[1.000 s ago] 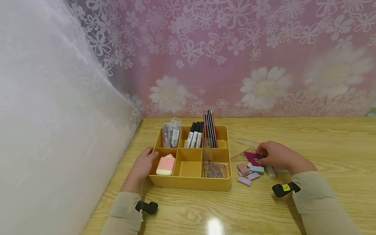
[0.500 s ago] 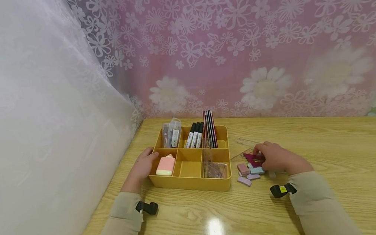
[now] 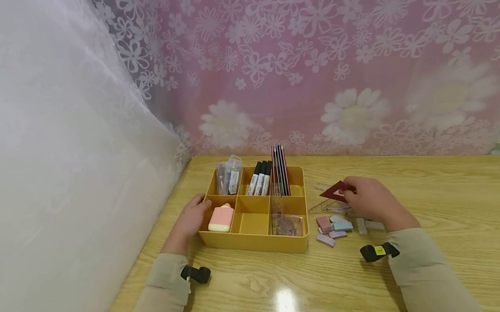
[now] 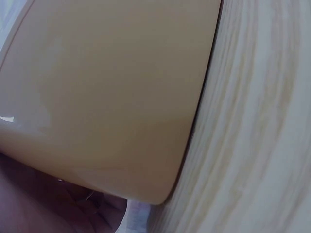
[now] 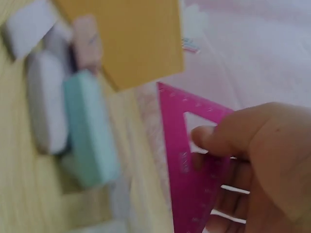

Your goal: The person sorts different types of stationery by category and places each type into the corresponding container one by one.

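My right hand [image 3: 373, 200] pinches a magenta set square [image 3: 327, 195] between thumb and fingers, lifted just above the table. In the right wrist view the thumb lies over the cut-out of the set square [image 5: 181, 199]. My left hand [image 3: 188, 225] grips the left side of a yellow compartment box [image 3: 253, 244], its thumb at the rim. Seen from the left wrist, fingers [image 4: 104, 213] curl by the end of the box wall [image 4: 112, 97]. Clear rulers [image 3: 325, 205] lie on the table below the set square, partly hidden by the right hand.
Several erasers [image 3: 325, 224] lie right of the box. Inside it are a pink bottle [image 3: 221, 219], black-capped markers [image 3: 259, 179], clear cases [image 3: 230, 176], upright dark thin items [image 3: 280, 170] and a clear packet [image 3: 288, 225]. A curtain [image 3: 272, 99] hangs behind the table [image 3: 459, 197].
My right hand has picked the set square up off the pile and moved it slightly away from me, uncovering erasers and rulers. The left hand has stayed on the box.
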`<control>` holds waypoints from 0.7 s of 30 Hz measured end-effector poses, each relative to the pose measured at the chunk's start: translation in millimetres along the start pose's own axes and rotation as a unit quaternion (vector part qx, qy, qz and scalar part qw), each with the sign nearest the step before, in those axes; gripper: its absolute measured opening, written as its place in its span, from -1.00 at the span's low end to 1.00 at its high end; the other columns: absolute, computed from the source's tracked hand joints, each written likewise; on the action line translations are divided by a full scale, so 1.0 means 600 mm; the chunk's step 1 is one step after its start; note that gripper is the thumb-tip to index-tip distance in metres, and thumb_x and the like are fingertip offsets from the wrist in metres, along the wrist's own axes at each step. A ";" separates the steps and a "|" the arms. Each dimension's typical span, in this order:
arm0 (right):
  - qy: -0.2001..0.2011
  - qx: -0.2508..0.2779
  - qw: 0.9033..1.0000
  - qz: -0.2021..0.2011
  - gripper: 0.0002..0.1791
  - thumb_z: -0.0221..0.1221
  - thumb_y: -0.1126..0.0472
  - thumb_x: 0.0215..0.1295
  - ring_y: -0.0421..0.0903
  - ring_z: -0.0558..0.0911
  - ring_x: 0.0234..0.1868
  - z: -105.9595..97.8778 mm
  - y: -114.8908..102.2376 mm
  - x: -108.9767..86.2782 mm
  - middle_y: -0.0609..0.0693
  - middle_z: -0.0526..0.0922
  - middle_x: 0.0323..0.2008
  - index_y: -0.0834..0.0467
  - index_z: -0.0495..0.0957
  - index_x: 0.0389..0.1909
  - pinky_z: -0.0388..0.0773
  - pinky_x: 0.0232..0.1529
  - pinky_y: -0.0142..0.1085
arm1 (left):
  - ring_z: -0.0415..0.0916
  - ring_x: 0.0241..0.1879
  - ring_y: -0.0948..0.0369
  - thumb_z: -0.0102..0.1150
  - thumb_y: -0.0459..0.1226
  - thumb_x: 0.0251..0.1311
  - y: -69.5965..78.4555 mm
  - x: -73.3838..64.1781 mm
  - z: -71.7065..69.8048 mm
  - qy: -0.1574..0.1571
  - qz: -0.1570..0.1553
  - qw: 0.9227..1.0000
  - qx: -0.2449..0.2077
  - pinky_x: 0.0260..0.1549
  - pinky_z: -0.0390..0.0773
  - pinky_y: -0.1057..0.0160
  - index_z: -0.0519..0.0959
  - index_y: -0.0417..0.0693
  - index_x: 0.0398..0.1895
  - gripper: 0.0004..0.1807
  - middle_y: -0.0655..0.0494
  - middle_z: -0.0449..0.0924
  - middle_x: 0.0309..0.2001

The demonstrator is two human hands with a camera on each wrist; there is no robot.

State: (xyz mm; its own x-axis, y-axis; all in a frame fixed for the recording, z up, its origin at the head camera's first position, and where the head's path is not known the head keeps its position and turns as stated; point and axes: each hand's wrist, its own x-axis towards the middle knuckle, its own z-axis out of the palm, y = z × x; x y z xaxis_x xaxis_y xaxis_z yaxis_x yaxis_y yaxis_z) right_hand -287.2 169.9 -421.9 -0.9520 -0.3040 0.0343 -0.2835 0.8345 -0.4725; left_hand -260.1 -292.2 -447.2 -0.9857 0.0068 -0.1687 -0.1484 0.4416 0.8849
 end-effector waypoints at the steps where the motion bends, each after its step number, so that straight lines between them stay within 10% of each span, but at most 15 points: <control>1: 0.012 0.011 1.000 -0.001 -0.85 0.06 0.24 0.45 -0.04 0.50 -0.48 -0.004 -0.005 -0.001 0.06 0.67 -0.32 0.20 0.58 -0.13 0.43 -0.45 -0.19 | 0.15 0.44 -0.16 -0.22 -0.07 0.58 0.001 0.000 0.000 0.000 0.000 1.000 0.001 0.39 0.14 -0.22 0.23 -0.10 0.53 -0.43 -0.17 0.21 0.48; 21: 0.077 0.182 0.977 -0.083 -0.57 0.22 0.13 0.47 -0.07 0.67 -0.31 -0.034 -0.128 -0.035 0.06 0.66 -0.20 0.20 0.40 0.23 0.64 -0.29 -0.21 | 0.13 0.46 -0.15 -0.22 -0.07 0.58 0.002 -0.001 -0.001 0.002 0.000 1.000 0.004 0.40 0.10 -0.22 0.23 -0.08 0.53 -0.44 -0.16 0.21 0.48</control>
State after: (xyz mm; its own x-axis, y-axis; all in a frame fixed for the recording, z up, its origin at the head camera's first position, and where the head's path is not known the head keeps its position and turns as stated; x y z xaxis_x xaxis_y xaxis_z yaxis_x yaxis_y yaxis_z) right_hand -247.6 121.5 -368.5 -0.9103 -0.3255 0.2558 -0.4027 0.5528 -0.7295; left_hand -259.9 -292.1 -445.9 -0.9861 0.0035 -0.1664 -0.1472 0.4486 0.8815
